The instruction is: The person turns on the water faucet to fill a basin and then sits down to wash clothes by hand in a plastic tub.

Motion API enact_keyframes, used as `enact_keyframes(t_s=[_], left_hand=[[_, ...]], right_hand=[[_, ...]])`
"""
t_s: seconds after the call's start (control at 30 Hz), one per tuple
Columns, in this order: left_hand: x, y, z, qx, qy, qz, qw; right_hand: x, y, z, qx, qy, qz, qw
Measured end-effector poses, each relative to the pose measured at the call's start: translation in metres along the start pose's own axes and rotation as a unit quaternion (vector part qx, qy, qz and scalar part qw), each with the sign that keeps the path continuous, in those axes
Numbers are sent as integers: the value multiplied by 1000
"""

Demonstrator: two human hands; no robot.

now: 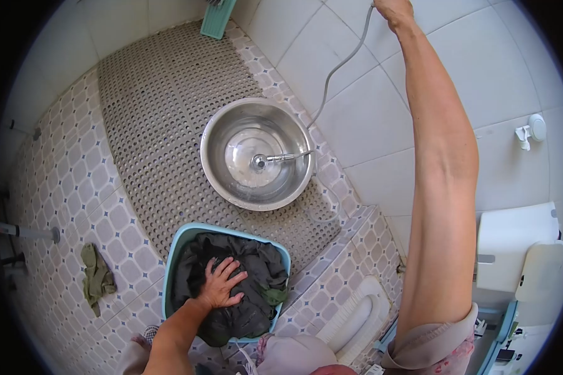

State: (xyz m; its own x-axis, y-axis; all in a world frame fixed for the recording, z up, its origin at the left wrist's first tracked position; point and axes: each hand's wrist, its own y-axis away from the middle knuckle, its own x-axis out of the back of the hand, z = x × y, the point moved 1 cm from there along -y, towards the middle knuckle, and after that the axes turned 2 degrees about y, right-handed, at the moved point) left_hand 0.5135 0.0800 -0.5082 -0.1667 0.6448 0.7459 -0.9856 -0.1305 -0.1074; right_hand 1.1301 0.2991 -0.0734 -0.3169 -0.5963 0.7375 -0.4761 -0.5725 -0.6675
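My left hand [223, 284] lies with spread fingers on a heap of dark wet-looking clothes [256, 319] in a light blue plastic tub [184, 234]. A green piece of cloth [273, 295] shows at the heap's right side. My right arm stretches far up along the tiled wall. Only part of my right hand [395, 9] is in view at the top edge, and its fingers are cut off. Beside it runs a grey shower hose [339, 65]. A chrome shower head [274, 159] rests in a round steel basin [216, 181], which holds a little water.
A perforated grey mat [162, 112] covers part of the tiled floor. A green cloth [96, 279] lies on the left. At the lower right are a squat toilet [363, 315] and a white box [513, 244]. A teal object [217, 20] stands at the top.
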Motion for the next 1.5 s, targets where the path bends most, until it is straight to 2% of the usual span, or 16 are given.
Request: enact_keyframes(t_s=[0.27,0.37,0.4,0.5,0.73,0.83,0.9,0.97,1.0,1.03,1.07,1.1,1.2,1.37,1.43,1.5], left_hand=[[0,1,-1,-1,5,6,1000],[0,0,-2,5,3,-3,1000],[0,1,-2,5,2,-4,1000],[-1,2,-3,3,3,-2,1000],[-1,2,-4,4,14,-1,1000],[-2,1,-5,3,9,1,1000],[-2,1,-4,3,10,2,1000],[-3,1,-5,0,12,4,1000],[-3,1,-5,-2,11,5,1000],[-2,2,-5,-1,9,7,1000],[-1,2,-5,-2,12,7,1000],[-2,1,-4,-5,16,14,1000],[-2,4,-5,-4,20,15,1000],[-4,5,-9,5,54,21,998],[4,4,-6,10,72,7,997],[20,1,-3,21,94,-29,995]], right_hand=[[16,10,-18,-47,13,-17,999],[2,-5,7,22,-55,-3,998],[-27,-30,45,87,15,74,993],[22,21,-18,-21,-41,-5,999],[18,39,-19,-11,-77,10,997],[-13,61,-8,73,-82,93,990],[-31,111,-10,186,-3,139,973],[17,230,-108,56,-173,7,983],[20,252,-94,73,-172,-149,971],[30,308,-112,51,-202,-215,954],[49,361,-135,51,-338,-277,898],[60,410,-150,114,-344,-286,887],[68,525,-164,192,-348,-372,839],[80,628,-169,128,-158,-417,886],[80,656,-180,116,-135,-379,908],[76,675,-186,44,-160,-355,920]])
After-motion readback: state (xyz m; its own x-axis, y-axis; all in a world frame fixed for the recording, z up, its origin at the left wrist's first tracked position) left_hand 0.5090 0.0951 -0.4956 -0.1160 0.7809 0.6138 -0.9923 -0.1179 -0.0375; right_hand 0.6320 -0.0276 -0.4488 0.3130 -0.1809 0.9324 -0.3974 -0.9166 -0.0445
